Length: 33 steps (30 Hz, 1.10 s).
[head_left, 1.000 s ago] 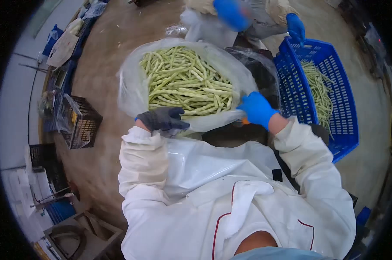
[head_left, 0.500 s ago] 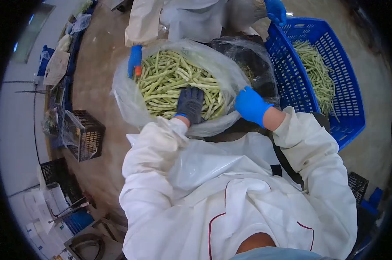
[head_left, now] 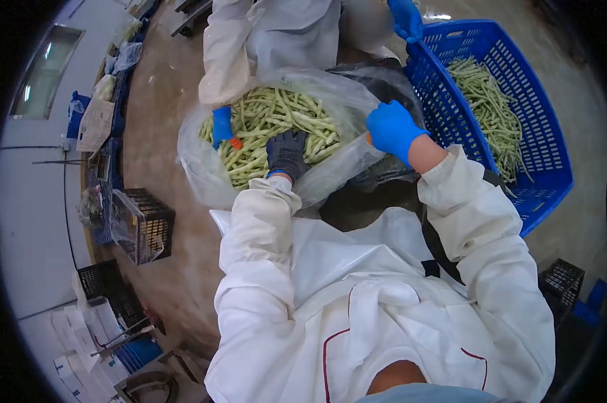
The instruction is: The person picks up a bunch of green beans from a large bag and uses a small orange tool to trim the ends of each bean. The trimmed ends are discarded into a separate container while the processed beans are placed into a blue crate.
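Observation:
A clear plastic bag (head_left: 206,176) lies open in front of me, full of pale green beans (head_left: 250,114). My left hand (head_left: 287,153), in a dark glove, rests on the beans near the bag's front edge, its fingers spread. My right hand (head_left: 394,131), in a blue glove, is closed on the bag's right edge, pulling it up taut. A small orange thing shows beside its fingers. Across from me a co-worker's blue-gloved hand (head_left: 221,127) with orange at the fingertips touches the beans at the left.
At the right stands a blue crate (head_left: 545,127) with more beans. The co-worker's other gloved hand (head_left: 405,20) is at its far corner. A dark crate (head_left: 157,228) stands on the floor at the left, and black crates (head_left: 562,285) at the lower right.
My right hand has closed and lifted the bag's right edge. My left hand has shifted slightly left in view. The co-worker's left-side hand has moved down and right over the beans.

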Each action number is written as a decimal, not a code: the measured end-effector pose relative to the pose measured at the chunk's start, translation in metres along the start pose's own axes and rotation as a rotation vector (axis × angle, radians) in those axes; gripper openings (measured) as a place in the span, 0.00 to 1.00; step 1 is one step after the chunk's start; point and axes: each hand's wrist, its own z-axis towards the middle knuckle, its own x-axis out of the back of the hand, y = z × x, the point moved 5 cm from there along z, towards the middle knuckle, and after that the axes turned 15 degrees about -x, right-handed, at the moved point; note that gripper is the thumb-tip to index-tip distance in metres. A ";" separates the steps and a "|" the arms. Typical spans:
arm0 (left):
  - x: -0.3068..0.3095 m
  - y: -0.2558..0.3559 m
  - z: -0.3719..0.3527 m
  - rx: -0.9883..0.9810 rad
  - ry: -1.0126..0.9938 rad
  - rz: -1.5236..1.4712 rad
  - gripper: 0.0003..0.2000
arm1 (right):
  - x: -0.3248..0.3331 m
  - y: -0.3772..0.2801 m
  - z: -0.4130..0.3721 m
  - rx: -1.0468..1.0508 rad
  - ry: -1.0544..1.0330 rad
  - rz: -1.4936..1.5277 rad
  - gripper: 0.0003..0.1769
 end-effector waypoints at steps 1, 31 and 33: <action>-0.002 -0.002 0.002 -0.004 -0.012 -0.018 0.39 | 0.003 0.000 0.002 -0.009 -0.050 0.017 0.12; 0.015 -0.227 -0.157 1.079 0.106 -0.108 0.53 | -0.085 -0.082 0.323 -0.406 -0.327 2.005 0.15; -0.022 -0.234 -0.164 1.126 0.128 -0.230 0.52 | -0.051 -0.097 0.301 -0.465 -0.308 2.040 0.14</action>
